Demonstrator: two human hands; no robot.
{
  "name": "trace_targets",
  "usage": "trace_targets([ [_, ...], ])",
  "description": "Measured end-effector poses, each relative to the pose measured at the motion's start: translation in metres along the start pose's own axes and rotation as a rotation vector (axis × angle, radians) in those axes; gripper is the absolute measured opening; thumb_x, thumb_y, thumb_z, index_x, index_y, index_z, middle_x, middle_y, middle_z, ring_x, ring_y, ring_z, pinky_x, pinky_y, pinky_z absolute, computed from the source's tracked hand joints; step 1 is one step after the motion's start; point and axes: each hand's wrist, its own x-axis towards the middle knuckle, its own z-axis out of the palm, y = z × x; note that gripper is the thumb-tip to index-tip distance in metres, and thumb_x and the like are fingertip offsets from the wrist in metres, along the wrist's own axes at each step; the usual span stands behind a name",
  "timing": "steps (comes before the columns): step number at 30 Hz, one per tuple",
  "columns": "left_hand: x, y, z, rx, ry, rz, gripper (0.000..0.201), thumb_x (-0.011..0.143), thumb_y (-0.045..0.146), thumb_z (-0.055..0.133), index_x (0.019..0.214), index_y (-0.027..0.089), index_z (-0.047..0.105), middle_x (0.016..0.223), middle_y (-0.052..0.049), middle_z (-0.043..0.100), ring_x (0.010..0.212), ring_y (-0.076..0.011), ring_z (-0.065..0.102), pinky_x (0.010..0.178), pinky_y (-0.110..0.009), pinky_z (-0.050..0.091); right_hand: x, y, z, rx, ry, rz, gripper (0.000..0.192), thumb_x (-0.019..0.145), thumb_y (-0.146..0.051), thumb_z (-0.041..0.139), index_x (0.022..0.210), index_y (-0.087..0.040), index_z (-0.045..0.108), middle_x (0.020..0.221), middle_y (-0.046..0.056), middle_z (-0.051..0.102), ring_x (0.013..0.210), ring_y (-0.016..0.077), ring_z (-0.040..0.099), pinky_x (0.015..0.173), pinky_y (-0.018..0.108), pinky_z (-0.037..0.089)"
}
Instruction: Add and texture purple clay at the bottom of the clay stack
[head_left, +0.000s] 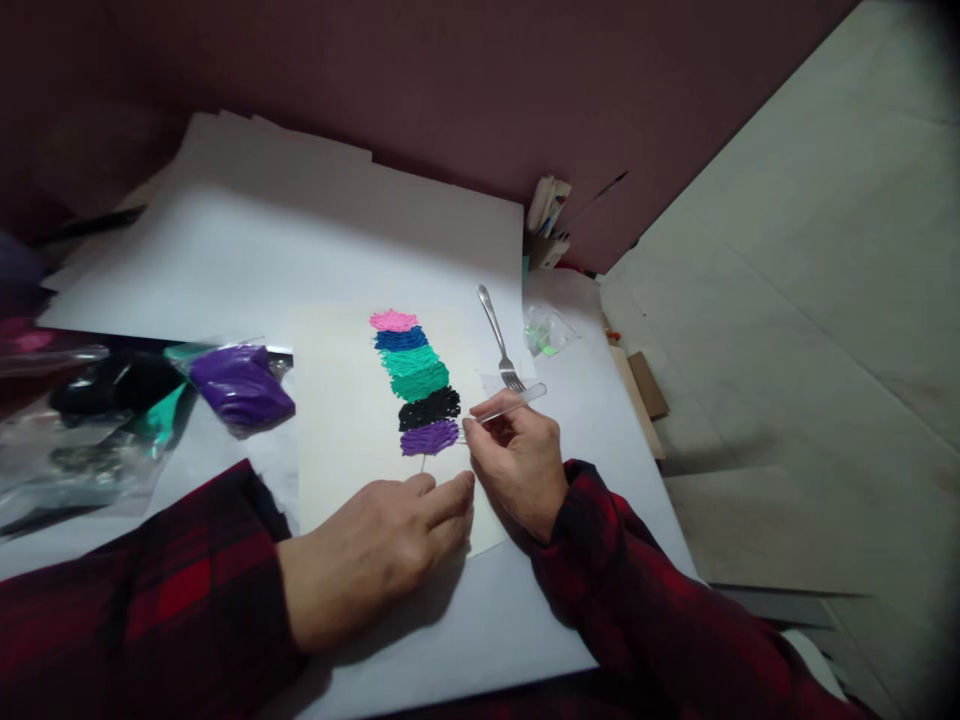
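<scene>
Bands of pink, blue, green, black and purple clay (pixel 430 438), rough in texture, run down a cream sheet (pixel 337 400). In a pinch, my right hand (pixel 523 455) holds a slim tool with a clear plastic handle (pixel 531 394); its thin tip lies beside the purple band's right end. My left hand (pixel 382 545) is closed just below that band. From its fingertips a thin pale stick (pixel 424 462) points up to the purple clay's lower edge; its lower part is hidden by the fingers. A metal fork (pixel 495 330) lies beyond my right hand.
A bag of purple clay (pixel 241 387) sits left of the sheet, among other plastic bags with black and green material. Large white sheets (pixel 300 220) lie at the back. A small bag with green bits (pixel 549 332) is near the table's right edge.
</scene>
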Motion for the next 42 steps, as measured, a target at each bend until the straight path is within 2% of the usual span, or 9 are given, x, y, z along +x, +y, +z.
trace_targets([
  [10,0.0008,-0.0003,0.0007,-0.017,0.039,0.007,0.018,0.093,0.01,0.041,0.1,0.013,0.057,0.103,-0.01,0.06,0.075,-0.0152,0.055,0.064,-0.028,0.052,0.0022,-0.0035,-0.002,-0.037,0.018,0.009,0.007,0.075,-0.011,0.056,0.07,-0.016,0.059,0.064,-0.001,0.056,0.054,0.0097,0.052,0.054,0.022,0.043],
  [25,0.001,0.0007,-0.0029,-0.025,0.002,-0.003,0.016,0.093,0.01,0.043,0.098,0.013,0.058,0.105,-0.01,0.059,0.076,-0.0156,0.055,0.066,-0.028,0.052,0.0018,0.0027,-0.003,0.051,0.107,0.078,0.008,0.073,-0.013,0.06,0.068,-0.018,0.056,0.057,-0.005,0.049,0.049,0.009,0.047,0.049,0.022,0.041],
  [30,0.0022,0.0008,-0.004,-0.022,0.015,-0.002,0.017,0.093,0.01,0.043,0.097,0.013,0.058,0.103,-0.01,0.06,0.073,-0.015,0.055,0.063,-0.027,0.051,-0.0011,0.0056,-0.0015,0.114,0.037,0.057,0.003,0.078,-0.019,0.062,0.078,-0.019,0.058,0.058,-0.005,0.052,0.047,0.0085,0.048,0.048,0.022,0.041],
  [36,0.0019,0.0002,-0.0007,-0.005,0.029,0.001,0.019,0.092,0.009,0.041,0.1,0.013,0.058,0.102,-0.01,0.06,0.073,-0.0154,0.055,0.062,-0.028,0.051,0.0013,0.0039,0.0001,0.109,-0.025,0.009,0.003,0.078,-0.017,0.062,0.077,-0.018,0.059,0.062,-0.004,0.054,0.047,0.0072,0.048,0.047,0.021,0.041],
  [42,0.0004,-0.0002,0.0017,0.001,0.046,0.0,0.021,0.093,0.01,0.039,0.103,0.013,0.057,0.105,-0.01,0.059,0.072,-0.0149,0.055,0.062,-0.028,0.051,0.0036,-0.0022,-0.0011,0.026,-0.013,0.014,0.004,0.077,-0.013,0.06,0.075,-0.017,0.06,0.063,-0.003,0.056,0.05,0.0078,0.051,0.05,0.021,0.042],
])
